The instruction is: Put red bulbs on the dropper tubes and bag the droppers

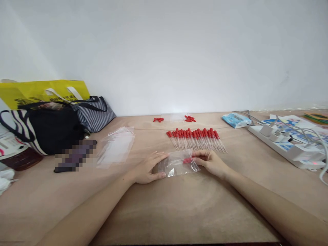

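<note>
A clear plastic zip bag (176, 165) lies on the table between my hands. At its left end rests my left hand (148, 169), fingers stretched out and thumb apart, touching the bag's edges. My right hand (208, 162) is at the bag's right end, thumb and fingers pinched on a red rubber bulb (188, 160) that shows at the bag's mouth. How much of the bulb is inside the bag is hard to tell. Just beyond lies a row of several glass droppers (196, 136) with red bulbs, tips toward me.
A stack of clear bags (116, 148) lies left, beside a blurred dark phone-like object (77, 156). Small red bulb piles (159, 119) sit near the wall. Handbags (56, 126) stand far left. A blue tissue pack (236, 120) and a white power strip (284, 145) with cables are right.
</note>
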Demonstrator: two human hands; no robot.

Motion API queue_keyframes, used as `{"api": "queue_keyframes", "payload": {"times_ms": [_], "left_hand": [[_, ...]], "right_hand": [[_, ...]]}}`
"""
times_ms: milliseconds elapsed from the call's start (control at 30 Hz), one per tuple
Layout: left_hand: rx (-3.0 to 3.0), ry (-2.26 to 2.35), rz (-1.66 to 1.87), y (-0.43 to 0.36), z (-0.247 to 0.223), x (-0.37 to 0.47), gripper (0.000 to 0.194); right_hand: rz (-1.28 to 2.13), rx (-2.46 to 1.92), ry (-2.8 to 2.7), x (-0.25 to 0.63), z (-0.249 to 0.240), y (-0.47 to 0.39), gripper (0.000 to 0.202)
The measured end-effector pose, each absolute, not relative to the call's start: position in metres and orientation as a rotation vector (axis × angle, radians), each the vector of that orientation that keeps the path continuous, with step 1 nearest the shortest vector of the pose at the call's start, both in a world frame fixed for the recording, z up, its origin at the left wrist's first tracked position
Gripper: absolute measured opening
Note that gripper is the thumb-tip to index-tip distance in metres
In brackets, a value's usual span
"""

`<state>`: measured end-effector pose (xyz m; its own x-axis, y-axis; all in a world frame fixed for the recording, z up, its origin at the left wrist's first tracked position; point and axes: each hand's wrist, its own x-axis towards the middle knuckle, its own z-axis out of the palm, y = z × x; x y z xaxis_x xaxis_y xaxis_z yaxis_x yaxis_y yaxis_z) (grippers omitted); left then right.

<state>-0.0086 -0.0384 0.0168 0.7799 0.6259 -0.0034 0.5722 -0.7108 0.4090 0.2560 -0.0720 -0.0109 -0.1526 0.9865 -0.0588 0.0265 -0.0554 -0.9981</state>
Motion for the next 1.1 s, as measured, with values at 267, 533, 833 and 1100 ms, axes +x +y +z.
{"api": "queue_keyframes", "payload": {"times_ms": [267,533,833,1100], "left_hand": [[2.586,0.87,0.24,-0.038,0.016,-0.008,0.06],[2.6,0.819,0.224,-0.037,0.017,-0.009,0.054],[2.605,0.816,0.208,-0.036,0.016,-0.009,0.053],[2.582,0.82,0.204,-0.037,0.016,-0.01,0.052]], "right_hand": [[1.219,-1.329,-1.313,0.248,-0.014,-0.062,0.025],[1.23,-1.319,-1.466,0.257,-0.012,-0.052,0.027],[0.115,-1.964,-1.572,0.269,0.009,0.03,0.026],[0.166,-1.978,-1.458,0.253,0.007,0.058,0.023]]}}
